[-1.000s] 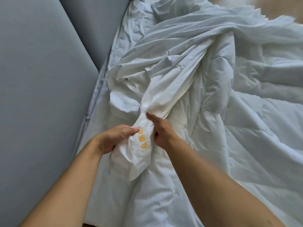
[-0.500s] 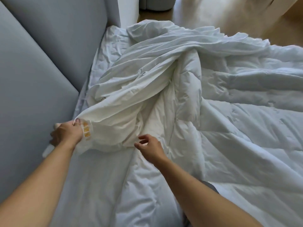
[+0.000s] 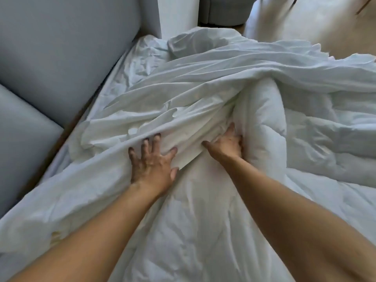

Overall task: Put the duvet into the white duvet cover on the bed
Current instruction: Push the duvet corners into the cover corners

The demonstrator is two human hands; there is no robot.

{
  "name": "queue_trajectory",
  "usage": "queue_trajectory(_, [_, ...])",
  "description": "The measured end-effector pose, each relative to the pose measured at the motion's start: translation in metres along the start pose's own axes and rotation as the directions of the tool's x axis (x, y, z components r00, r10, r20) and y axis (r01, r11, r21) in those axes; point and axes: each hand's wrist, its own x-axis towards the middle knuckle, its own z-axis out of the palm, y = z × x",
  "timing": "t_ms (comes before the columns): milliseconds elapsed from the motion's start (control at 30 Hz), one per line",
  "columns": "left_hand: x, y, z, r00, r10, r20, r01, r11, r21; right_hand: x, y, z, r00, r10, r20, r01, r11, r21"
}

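Left grip (image 3: 151, 159) wide, flat on one white duvet cover (image 3: 183, 94); right grip (image 3: 225, 145) unclear, against one duvet (image 3: 264, 123)

The left hand (image 3: 152, 165) lies spread, fingers (image 3: 156, 139) pressing the crumpled white duvet cover (image 3: 183, 98) on the bed (image 3: 130, 68). The right hand (image 3: 225, 145) reaches into the fold where the cover meets the puffy duvet (image 3: 264, 119); its grip is hidden. A grey headboard (image 3: 61, 58) stands at the left.
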Motion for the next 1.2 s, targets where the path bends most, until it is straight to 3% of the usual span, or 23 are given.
queue_trajectory(67, [0.049,0.004,0.005,0.992,-0.125,0.000,0.125,0.992,-0.006,0.042,0.026,0.009,0.997,0.068,0.031,-0.067,0.998,-0.018])
queue_trajectory(133, [0.080,-0.004,0.002,0.971,-0.216,-0.101,0.206,0.973,-0.107,0.074,0.043,0.019,0.997,0.075,-0.014,-0.075,0.995,-0.067])
queue_trajectory(200, [0.093,-0.017,-0.005,0.936,-0.234,-0.264,0.190,0.965,-0.181,0.095,0.052,0.020,1.000,0.022,-0.008,-0.023,0.993,-0.115])
queue_trajectory(300, [0.081,-0.036,-0.021,0.871,-0.206,-0.446,0.149,0.976,-0.159,0.101,0.065,0.009,0.997,-0.065,0.050,0.073,0.980,-0.185])
queue_trajectory(367, [0.066,-0.047,-0.031,0.855,-0.232,-0.464,0.175,0.971,-0.163,0.095,0.072,-0.002,0.988,-0.114,0.102,0.122,0.990,-0.074])
queue_trajectory(433, [0.051,-0.050,-0.031,0.847,-0.237,-0.476,0.177,0.970,-0.168,0.086,0.075,-0.016,0.978,-0.163,0.129,0.137,0.973,0.188])
queue_trajectory(533, [0.032,-0.052,-0.017,0.830,-0.192,-0.524,0.139,0.981,-0.138,0.066,0.075,-0.047,0.983,-0.166,0.083,0.104,0.864,0.493])
queue_trajectory(633, [0.027,-0.061,0.001,0.799,-0.184,-0.572,0.127,0.982,-0.138,0.044,0.078,-0.078,0.983,-0.180,0.026,0.124,0.766,0.631])
queue_trajectory(733, [0.033,-0.067,-0.006,0.814,-0.279,-0.509,0.193,0.957,-0.216,0.035,0.080,-0.099,0.981,-0.193,0.015,0.153,0.821,0.550])
queue_trajectory(800, [0.030,-0.049,-0.016,0.769,-0.313,-0.557,0.214,0.948,-0.236,0.034,0.081,-0.103,0.984,-0.181,0.001,0.165,0.898,0.408])
queue_trajectory(833, [0.027,-0.029,-0.019,0.742,-0.261,-0.617,0.142,0.962,-0.235,0.033,0.080,-0.104,0.983,-0.181,0.004,0.170,0.929,0.329])
queue_trajectory(900, [0.025,0.025,-0.016,0.729,-0.043,-0.684,-0.142,0.967,-0.213,0.031,0.076,-0.103,0.980,-0.198,0.037,0.189,0.969,0.159])
queue_trajectory(967, [0.036,0.080,-0.005,0.839,0.178,-0.514,-0.343,0.907,-0.246,0.030,0.071,-0.106,0.975,-0.217,0.050,0.216,0.976,0.014])
queue_trajectory(1033, [0.061,0.111,0.012,0.963,0.216,-0.161,-0.262,0.889,-0.376,0.030,0.068,-0.110,0.978,-0.208,0.016,0.208,0.978,-0.027])
queue_trajectory(1100, [0.083,0.117,0.033,0.974,0.213,0.074,-0.176,0.924,-0.340,0.029,0.072,-0.113,0.976,-0.210,-0.058,0.211,0.977,0.011])
queue_trajectory(1200, [0.088,0.110,0.051,0.966,0.200,0.161,-0.175,0.972,-0.160,0.022,0.083,-0.110,0.950,-0.243,-0.194,0.266,0.958,0.102])
